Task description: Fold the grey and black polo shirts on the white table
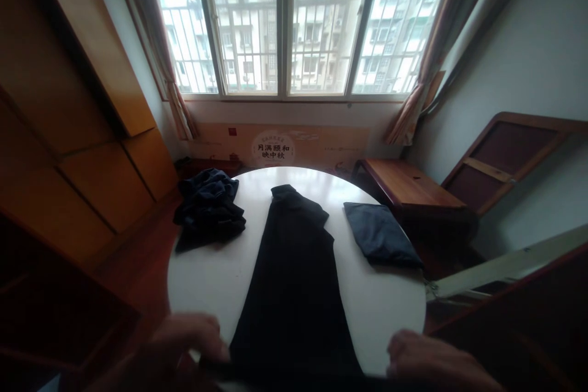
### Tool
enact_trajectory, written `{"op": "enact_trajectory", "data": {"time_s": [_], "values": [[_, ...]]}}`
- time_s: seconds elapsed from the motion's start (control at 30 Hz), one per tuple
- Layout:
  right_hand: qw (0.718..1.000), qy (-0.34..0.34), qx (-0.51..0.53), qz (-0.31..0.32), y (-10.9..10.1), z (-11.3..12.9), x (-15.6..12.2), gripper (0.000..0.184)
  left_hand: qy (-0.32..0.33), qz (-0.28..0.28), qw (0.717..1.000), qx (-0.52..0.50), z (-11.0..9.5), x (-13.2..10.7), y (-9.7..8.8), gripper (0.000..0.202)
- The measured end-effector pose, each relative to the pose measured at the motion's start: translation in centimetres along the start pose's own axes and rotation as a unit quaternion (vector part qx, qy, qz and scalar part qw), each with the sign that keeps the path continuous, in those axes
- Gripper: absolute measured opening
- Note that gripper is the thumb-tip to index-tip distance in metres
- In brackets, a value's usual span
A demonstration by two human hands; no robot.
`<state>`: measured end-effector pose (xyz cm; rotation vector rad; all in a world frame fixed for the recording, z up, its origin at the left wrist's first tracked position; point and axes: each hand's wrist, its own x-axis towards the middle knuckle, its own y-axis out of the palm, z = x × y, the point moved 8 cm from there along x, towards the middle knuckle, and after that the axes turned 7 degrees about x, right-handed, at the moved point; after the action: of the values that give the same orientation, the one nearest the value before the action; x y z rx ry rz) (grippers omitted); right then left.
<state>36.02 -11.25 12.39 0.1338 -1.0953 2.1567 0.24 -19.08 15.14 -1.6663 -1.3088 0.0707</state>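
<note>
Black trousers (296, 275) lie lengthwise over the middle of the round white table (211, 282), their far end close to the table's back edge. At the bottom left, my left hand (188, 337) is closed on the near edge of the dark cloth. Opposite it, the curled fingers of my right hand (422, 352) grip the other end of that edge. Between both hands the cloth runs as a dark strip, partly cut off by the frame. A crumpled heap of dark clothes (209, 205) sits at the left, and a folded dark blue garment (381, 233) lies flat at the right.
Behind the table, a printed box (316, 147) stands under the barred window (285, 24). Wooden cabinets (101, 190) line the left. On the right are a low wooden bench (408, 180) and a leaning framed panel (500, 147).
</note>
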Motion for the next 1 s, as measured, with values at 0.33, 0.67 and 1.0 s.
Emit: {"op": "enact_trajectory", "data": {"time_s": [0.33,0.67,1.0], "values": [[0.951,0.166,0.027,-0.259,-7.2,-18.2,20.0,0.045,-0.267,-0.201,0.931,-0.146,22.4,20.7,1.7,0.046],[0.945,0.217,-0.026,-0.243,-6.6,-29.6,25.9,0.038,-0.308,-0.244,0.917,-0.069,33.7,25.2,5.1,0.025],[0.937,0.236,-0.093,-0.24,-6.4,-31.9,28.1,0.031,-0.338,-0.239,0.91,-0.019,36.8,26.8,5.9,0.024]]}}
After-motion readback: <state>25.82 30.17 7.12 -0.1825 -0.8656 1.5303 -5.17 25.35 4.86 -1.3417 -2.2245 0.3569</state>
